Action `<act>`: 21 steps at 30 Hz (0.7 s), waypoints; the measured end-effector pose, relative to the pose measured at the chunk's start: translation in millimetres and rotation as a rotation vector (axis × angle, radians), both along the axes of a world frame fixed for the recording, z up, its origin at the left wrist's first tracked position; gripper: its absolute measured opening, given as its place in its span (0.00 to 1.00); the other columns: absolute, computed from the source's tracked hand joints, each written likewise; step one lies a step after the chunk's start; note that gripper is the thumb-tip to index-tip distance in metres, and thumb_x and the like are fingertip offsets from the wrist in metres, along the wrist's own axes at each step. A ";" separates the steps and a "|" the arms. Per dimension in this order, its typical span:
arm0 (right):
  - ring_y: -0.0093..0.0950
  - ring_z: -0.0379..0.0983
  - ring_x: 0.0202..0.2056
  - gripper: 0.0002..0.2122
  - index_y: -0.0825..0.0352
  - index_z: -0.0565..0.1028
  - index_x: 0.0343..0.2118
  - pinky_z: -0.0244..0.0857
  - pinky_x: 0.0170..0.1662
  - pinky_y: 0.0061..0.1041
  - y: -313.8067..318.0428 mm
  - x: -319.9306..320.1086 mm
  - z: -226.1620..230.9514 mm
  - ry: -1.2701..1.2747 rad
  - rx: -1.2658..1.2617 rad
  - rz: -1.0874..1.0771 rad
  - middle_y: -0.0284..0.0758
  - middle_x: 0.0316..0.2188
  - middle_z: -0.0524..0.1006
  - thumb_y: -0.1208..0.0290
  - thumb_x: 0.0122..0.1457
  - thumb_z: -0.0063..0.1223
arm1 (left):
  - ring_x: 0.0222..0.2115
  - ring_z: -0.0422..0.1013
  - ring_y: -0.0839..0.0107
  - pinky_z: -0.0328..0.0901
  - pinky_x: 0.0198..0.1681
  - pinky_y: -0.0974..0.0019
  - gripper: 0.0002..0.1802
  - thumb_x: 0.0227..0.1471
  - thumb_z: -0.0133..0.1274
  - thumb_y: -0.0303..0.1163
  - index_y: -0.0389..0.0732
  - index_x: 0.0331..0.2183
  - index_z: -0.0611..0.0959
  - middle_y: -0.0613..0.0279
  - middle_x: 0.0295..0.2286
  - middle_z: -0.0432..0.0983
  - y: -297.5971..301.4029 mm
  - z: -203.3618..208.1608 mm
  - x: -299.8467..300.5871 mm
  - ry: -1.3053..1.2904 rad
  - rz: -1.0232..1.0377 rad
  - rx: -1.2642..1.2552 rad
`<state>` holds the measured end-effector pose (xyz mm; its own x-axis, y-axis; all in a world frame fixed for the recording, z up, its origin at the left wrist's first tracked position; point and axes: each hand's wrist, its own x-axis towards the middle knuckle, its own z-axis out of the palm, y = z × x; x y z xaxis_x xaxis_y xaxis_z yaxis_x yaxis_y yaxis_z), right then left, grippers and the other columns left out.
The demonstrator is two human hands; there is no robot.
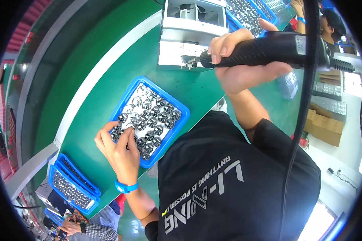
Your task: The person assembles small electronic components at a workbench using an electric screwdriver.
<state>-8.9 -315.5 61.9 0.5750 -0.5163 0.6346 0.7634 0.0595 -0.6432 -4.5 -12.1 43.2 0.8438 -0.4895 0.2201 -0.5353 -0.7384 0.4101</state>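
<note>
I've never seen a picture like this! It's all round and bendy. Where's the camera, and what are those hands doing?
There's no robot here, just a person with bare hands. The camera sits on their head and looks down; its very wide lens makes straight edges bend.

The left hand reaches into a blue tray of small, shiny round parts. Its fingers are among them, but I can't tell whether they grip one. The right hand is wrapped around a black power tool, whose front end points at a silvery machine.

The tray lies on a green table. At the lower left, a checked sleeve belongs to somebody else.
</note>
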 end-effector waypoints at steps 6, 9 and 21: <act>0.29 0.62 0.12 0.44 0.58 0.57 0.56 0.61 0.19 0.32 19.6 10.3 7.8 0.107 0.064 -0.014 0.37 0.16 0.69 0.20 0.51 0.24 | 0.44 0.65 0.54 0.62 0.48 0.55 0.07 0.42 0.64 0.21 0.39 0.30 0.87 0.55 0.41 0.72 -3.0 -11.4 -15.3 0.032 0.193 -0.087; 0.30 0.62 0.12 0.41 0.60 0.57 0.53 0.60 0.19 0.30 24.6 15.1 12.9 0.318 -0.112 -0.145 0.38 0.16 0.69 0.22 0.53 0.26 | 0.45 0.65 0.52 0.63 0.47 0.53 0.10 0.41 0.64 0.21 0.40 0.32 0.88 0.56 0.42 0.72 0.1 -11.7 -17.2 0.046 0.210 -0.132; 0.28 0.62 0.14 0.41 0.57 0.60 0.53 0.59 0.22 0.30 30.6 11.7 8.0 0.344 -0.061 0.170 0.35 0.17 0.67 0.21 0.53 0.27 | 0.44 0.65 0.52 0.63 0.47 0.53 0.11 0.38 0.66 0.20 0.42 0.29 0.88 0.55 0.42 0.72 10.4 -20.9 -21.1 -0.035 0.225 -0.198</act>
